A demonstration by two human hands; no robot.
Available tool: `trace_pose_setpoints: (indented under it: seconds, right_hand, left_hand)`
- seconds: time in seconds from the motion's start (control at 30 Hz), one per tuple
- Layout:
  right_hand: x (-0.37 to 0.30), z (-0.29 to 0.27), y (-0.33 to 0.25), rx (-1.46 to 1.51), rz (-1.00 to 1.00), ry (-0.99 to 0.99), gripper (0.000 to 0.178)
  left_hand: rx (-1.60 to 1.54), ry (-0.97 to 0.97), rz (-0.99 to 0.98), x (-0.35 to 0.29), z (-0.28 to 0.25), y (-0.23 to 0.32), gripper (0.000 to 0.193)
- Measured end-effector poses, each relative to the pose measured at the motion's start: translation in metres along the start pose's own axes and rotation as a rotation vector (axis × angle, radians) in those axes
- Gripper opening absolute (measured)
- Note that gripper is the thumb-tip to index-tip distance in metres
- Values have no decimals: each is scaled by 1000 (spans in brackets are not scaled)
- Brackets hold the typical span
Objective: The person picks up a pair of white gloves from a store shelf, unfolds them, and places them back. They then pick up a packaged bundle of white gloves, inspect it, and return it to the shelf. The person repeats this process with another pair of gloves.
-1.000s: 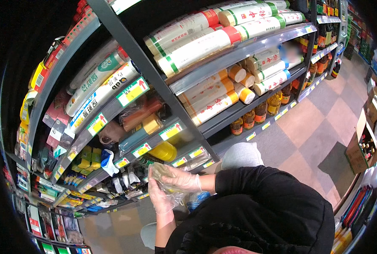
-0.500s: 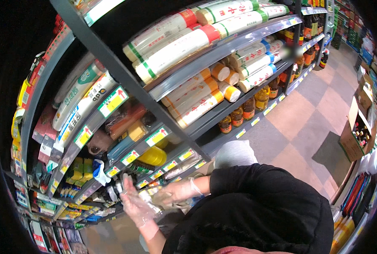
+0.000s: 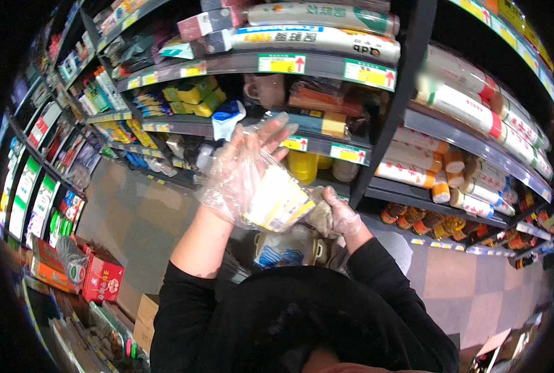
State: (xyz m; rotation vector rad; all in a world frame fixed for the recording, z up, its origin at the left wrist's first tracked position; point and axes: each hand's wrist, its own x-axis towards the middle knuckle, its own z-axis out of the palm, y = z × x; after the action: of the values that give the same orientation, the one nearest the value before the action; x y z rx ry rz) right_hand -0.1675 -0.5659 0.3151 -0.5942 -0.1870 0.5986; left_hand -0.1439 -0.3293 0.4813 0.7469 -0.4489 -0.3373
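My left hand (image 3: 243, 168), in a loose clear plastic glove, is raised in front of the shelf with its fingers spread. A small stack of white and yellow paper tags (image 3: 280, 200) lies by its palm, partly under the filmy plastic. I cannot tell which hand bears the stack's weight. To the right, my right hand (image 3: 345, 214), also in clear plastic, is closed on a grey cloth (image 3: 318, 214) close beside the tags. Below both hands is a pale container with blue waves and side handles (image 3: 286, 250).
Shelves ahead hold long wrapped rolls (image 3: 317, 40), yellow-green sponges (image 3: 193, 96) and yellow cups (image 3: 303, 166). Packaged noodle-like rolls (image 3: 463, 109) fill the right shelf, above bottles (image 3: 426, 222). A red box (image 3: 103, 273) stands in the aisle at left.
My view has swung left, so the shelf now faces me. The hands appear nearer the middle, and the tags between them show more clearly. The left fingers are spread wider.
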Motion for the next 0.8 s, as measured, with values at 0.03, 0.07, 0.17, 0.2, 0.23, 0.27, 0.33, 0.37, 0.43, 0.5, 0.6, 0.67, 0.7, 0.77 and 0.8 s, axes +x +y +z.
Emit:
trace_pose_setpoints:
  seconds: [0.03, 0.07, 0.17, 0.2, 0.23, 0.27, 0.33, 0.37, 0.43, 0.5, 0.6, 0.67, 0.7, 0.77, 0.8]
  right_hand:
    - [2, -4, 6, 1, 29, -90, 81]
    - [11, -8, 12, 7, 55, -194, 79]
    - [14, -24, 32, 120, 95, -195, 80]
    - [15, -27, 36, 135, 98, -194, 80]
    - [16, -25, 37, 205, 137, -199, 78]
    - [15, -15, 35, 198, 108, -171, 77]
    - [9, 0, 35, 184, 44, -114, 75]
    - [9, 0, 33, 202, 65, -161, 69]
    - [8, 13, 25, -75, 73, -174, 72]
    - [8, 21, 26, -295, 36, -147, 74]
    - [9, 16, 34, -225, 23, -117, 74]
    - [10, 25, 32, -221, 5, -116, 72]
    - [8, 25, 31, -217, 5, -108, 71]
    - [10, 22, 31, -214, -14, -127, 72]
    - [12, 23, 32, -201, -15, -135, 72]
  left_hand:
    - [-61, 26, 27, -3, 6, 4, 50]
    - [-63, -49, 29, -6, 4, 10, 45]
    - [-83, -28, 9, -10, 8, 11, 46]
    - [-143, -98, -7, -6, -3, 10, 50]
    - [-211, -163, -15, -5, -11, 11, 57]
    - [-127, -153, -14, -5, -6, 12, 57]
    - [-129, -75, -53, 0, -5, 10, 55]
    - [-103, -69, -60, 0, 2, 13, 53]
    - [-90, -33, -60, 0, -1, 16, 52]
    - [15, -5, -75, -2, 3, 18, 48]
    - [-59, 3, -120, 2, -8, 23, 45]
    - [-15, -65, -118, 8, -17, 28, 51]
    - [27, -46, -121, 9, -19, 29, 53]
    - [28, -53, -144, 13, -19, 33, 62]
    - [3, -57, -133, 13, -21, 35, 63]
